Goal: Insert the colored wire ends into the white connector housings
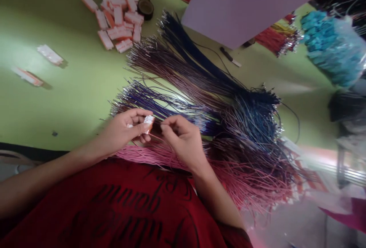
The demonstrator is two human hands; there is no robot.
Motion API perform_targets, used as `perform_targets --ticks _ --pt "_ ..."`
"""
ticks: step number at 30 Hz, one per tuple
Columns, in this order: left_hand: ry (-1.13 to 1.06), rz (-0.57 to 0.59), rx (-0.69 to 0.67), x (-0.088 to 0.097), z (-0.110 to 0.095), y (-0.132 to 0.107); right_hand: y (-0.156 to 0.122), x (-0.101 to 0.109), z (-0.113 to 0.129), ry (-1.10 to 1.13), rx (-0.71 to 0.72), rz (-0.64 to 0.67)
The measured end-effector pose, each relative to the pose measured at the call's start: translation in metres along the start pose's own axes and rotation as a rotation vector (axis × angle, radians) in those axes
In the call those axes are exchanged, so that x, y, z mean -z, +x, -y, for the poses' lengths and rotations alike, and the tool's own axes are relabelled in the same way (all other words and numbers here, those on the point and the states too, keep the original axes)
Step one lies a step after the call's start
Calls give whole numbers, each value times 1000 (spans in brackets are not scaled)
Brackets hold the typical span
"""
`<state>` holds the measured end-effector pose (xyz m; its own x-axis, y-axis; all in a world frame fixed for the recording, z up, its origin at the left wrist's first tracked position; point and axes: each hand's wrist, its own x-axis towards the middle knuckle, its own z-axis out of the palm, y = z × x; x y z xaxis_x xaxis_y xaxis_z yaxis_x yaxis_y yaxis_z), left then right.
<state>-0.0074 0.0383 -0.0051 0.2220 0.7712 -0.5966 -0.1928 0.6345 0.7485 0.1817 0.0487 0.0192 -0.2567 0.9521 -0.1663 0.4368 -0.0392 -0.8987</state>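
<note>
Between the thumb and fingers of my left hand is a small white and orange connector housing. Just right of it, my right hand is closed in a pinch, thumb against forefinger. A thin wire seems to be at its fingertips, too blurred to make out surely. Under and around both hands lie bundles of cut wires with metal-tipped ends: purple wires just beyond, pink wires nearest my body, brown wires and dark blue wires farther off.
A pile of white and orange housings lies beside a tape roll. Two loose housings lie at left. A small dark-handled knife is near a purple sheet. Turquoise pieces in clear plastic are at right.
</note>
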Motion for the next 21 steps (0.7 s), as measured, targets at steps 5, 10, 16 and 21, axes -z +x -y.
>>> perform_targets --ticks 5,10,16,21 --pt "-38 10 34 3 -4 1 4 7 -23 -166 52 -125" --pt "-48 23 36 6 -1 2 -2 6 -19 -178 62 -136" --pt "-45 27 49 9 2 1 0 4 -12 -96 -10 -103" --pt "-37 49 61 8 2 1 11 4 -12 43 -121 -23"
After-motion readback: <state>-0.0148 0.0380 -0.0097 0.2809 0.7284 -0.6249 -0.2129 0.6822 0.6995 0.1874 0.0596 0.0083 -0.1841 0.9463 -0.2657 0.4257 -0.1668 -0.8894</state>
